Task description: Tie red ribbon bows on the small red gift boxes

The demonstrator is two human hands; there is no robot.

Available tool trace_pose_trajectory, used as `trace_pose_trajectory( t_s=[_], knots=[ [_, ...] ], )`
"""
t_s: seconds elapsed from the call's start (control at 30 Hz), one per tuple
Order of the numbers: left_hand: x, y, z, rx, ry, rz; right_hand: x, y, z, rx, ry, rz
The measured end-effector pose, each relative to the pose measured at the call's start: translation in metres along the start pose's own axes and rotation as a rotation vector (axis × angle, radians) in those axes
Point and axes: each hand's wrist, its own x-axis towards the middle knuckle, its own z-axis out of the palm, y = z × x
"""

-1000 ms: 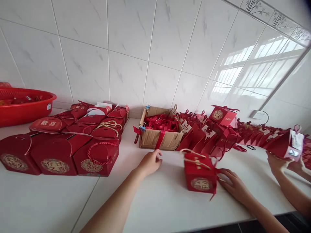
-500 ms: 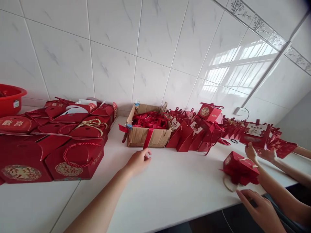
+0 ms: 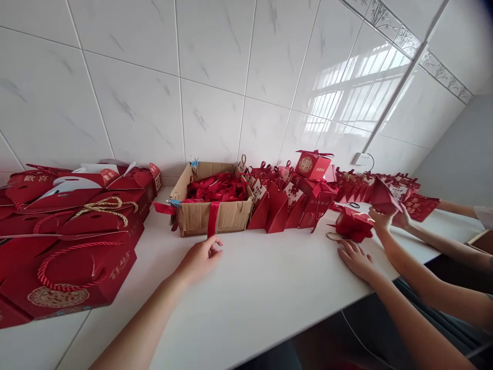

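Note:
A red ribbon (image 3: 212, 218) hangs over the front wall of a cardboard box (image 3: 210, 220) heaped with more red ribbon. My left hand (image 3: 198, 261) is closed around its lower end, just in front of the box. My right hand (image 3: 356, 258) lies on the white countertop with fingers stretched out, its palm down. Just beyond those fingertips sits a small red gift box (image 3: 352, 223) with a pale rope loop (image 3: 337, 236) beside it. Whether my fingers touch the loop, I cannot tell.
Large red gift boxes (image 3: 127, 226) with cord handles crowd the left. Upright red boxes (image 3: 276, 208) stand right of the cardboard box, a bow-topped one (image 3: 314, 165) stacked above. At right, a co-worker's hands (image 3: 383, 218) handle a red box; another person's arm (image 3: 458, 208) reaches in.
My right hand has come forward from the counter's edge onto its surface. The small red gift box sits farther back. The co-worker's box has tilted. My left hand still grips the ribbon.

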Motion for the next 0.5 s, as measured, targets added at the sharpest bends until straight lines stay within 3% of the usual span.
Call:
trace_pose_trajectory(
  t_s=[0.1, 0.27, 0.37, 0.5],
  knots=[
    [0.0, 0.0, 0.0, 0.017, -0.002, -0.001, -0.006, -0.004, 0.004, -0.028, -0.023, 0.003],
    [0.001, 0.0, 0.002, 0.033, -0.001, 0.002, -0.041, -0.022, 0.004, -0.092, -0.079, -0.086],
    [0.003, 0.0, 0.003, 0.047, 0.006, -0.001, -0.068, -0.057, -0.001, -0.097, -0.113, -0.203],
    [0.002, 0.001, 0.003, 0.063, 0.005, -0.001, -0.094, -0.11, -0.005, 0.026, -0.113, -0.519]
  ],
)
